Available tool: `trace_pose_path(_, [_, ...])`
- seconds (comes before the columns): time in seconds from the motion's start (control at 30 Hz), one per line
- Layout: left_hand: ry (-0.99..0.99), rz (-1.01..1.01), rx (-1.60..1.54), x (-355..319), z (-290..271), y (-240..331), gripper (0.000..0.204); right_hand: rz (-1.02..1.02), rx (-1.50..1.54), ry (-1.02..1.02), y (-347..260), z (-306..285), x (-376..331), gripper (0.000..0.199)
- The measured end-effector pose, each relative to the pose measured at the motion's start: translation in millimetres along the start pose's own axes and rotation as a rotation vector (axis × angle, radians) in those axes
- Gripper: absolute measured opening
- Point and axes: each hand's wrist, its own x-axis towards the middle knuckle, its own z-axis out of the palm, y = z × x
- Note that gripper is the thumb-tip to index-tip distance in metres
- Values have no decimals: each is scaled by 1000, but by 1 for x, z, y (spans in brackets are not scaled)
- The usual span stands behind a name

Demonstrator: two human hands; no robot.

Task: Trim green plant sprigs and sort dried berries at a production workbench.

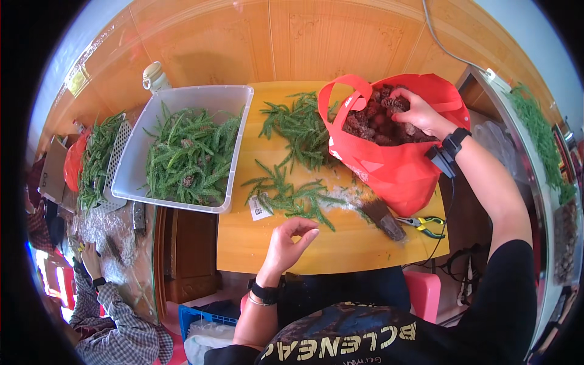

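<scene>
At the upper right of the table stands a red fabric bag, its mouth open and filled with brown pine cones. My right hand reaches into the bag mouth, thumb and fingers closed around a pine cone on top of the pile. Over the table's front part, my left hand is loosely curled, thumb and forefinger nearly meeting, with nothing visible in it. Just beyond it lie green artificial pine sprigs, and a larger heap of them spreads farther back.
Left of centre, a translucent bin holds green sprigs with several cones. Pliers and a dark brush-like thing lie near the right edge of the table. A co-worker's hand is at another table, lower left.
</scene>
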Motion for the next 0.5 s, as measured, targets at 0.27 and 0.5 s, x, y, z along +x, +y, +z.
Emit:
trace_pose_path(0.27, [9, -4, -11, -2, 2, -3, 13, 248, 201, 53, -54, -13, -22, 40])
trace_pose_path(0.5, [-96, 30, 10, 0, 13, -2, 13, -13, -186, 69, -2, -2, -15, 37])
